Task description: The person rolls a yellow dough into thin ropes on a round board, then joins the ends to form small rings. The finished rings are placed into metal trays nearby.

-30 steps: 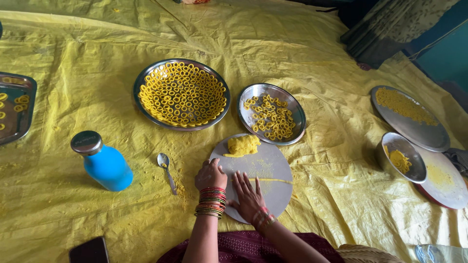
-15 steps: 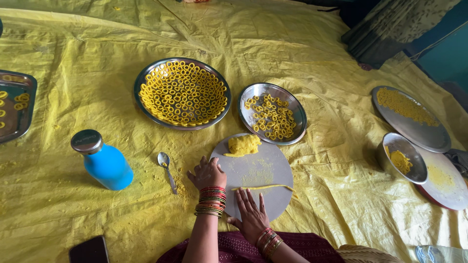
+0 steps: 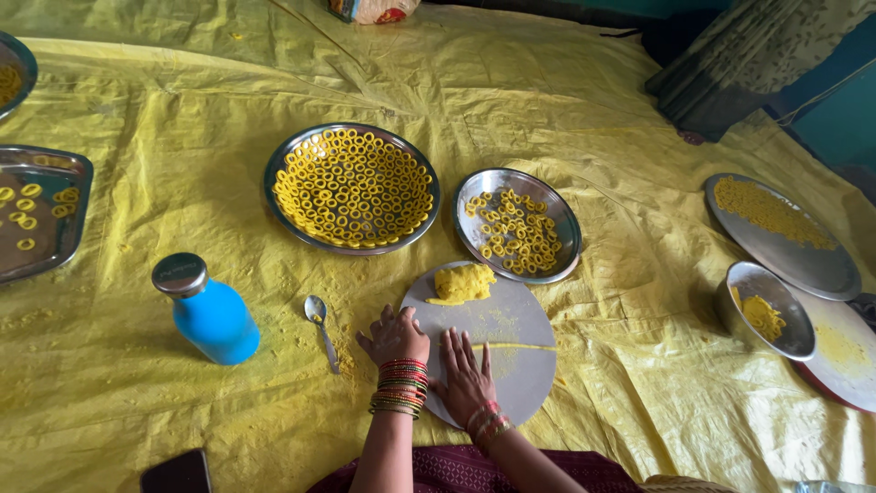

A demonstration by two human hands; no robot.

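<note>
A round grey board (image 3: 520,315) lies on the yellow sheet in front of me. A lump of yellow dough (image 3: 463,282) sits at its far edge. A thin yellow dough rope (image 3: 516,346) stretches across the board. My right hand (image 3: 464,377) lies flat on the board, palm down, fingers spread, at the rope's left end. My left hand (image 3: 394,335) rests curled at the board's left edge, bangles on the wrist. It holds nothing that I can see.
A large steel plate (image 3: 352,187) full of dough rings and a smaller plate (image 3: 517,225) of rings lie beyond the board. A blue bottle (image 3: 207,310) and spoon (image 3: 321,330) stand left. A tray (image 3: 36,208) is far left; a bowl (image 3: 765,309) and plates (image 3: 780,233) right.
My right hand has slid back toward me and to the left over the board. The dough rope now lies longer across the board. My left hand stayed at the edge.
</note>
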